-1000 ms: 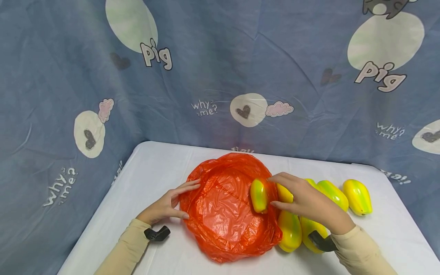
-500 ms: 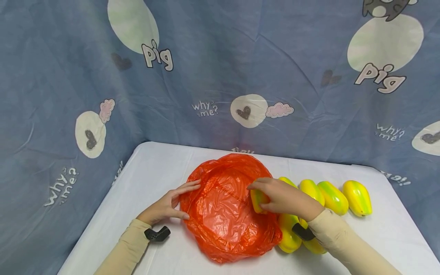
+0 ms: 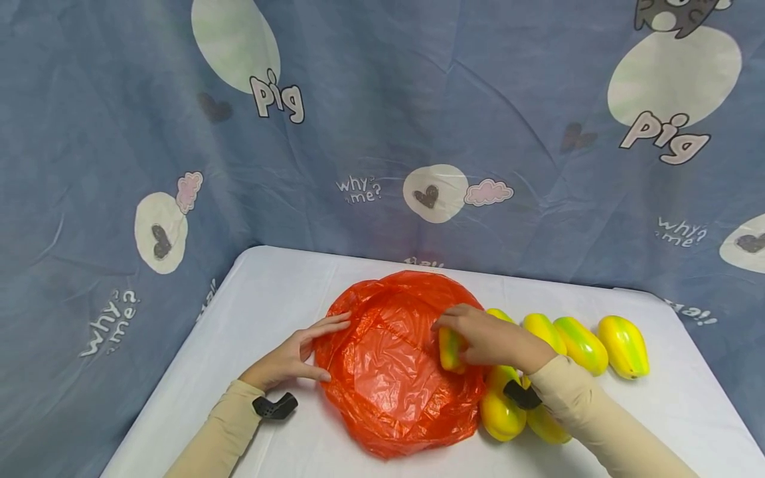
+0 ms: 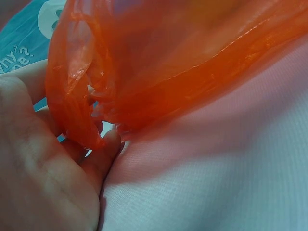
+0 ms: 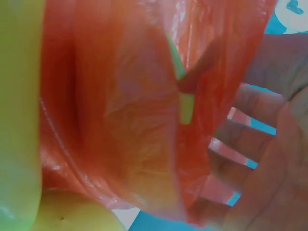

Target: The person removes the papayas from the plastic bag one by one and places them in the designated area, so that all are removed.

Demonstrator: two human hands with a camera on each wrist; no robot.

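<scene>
A red plastic bag [image 3: 391,372] stands wide-mouthed on the white table. My left hand [image 3: 287,358] is at its left side, with thumb and fingers spread apart at the rim. In the left wrist view, the bag's loose edge [image 4: 72,96] hangs between that thumb and the fingers. Inside the bag's right side is a yellow-green papaya [image 3: 448,350]. My right hand [image 3: 487,335] reaches over the rim and holds it, fingers at its far end and thumb nearer me. Red film partly covers this papaya [image 5: 186,108] in the right wrist view.
Several more papayas lie right of the bag, including a near one [image 3: 502,410] close beside it and a far right one [image 3: 623,346]. My right forearm crosses over part of the group. A blue printed curtain [image 3: 382,133] hangs behind the table.
My right hand has moved left from the bag's right rim onto the papaya inside, and the rim there has shifted. My left hand keeps its place.
</scene>
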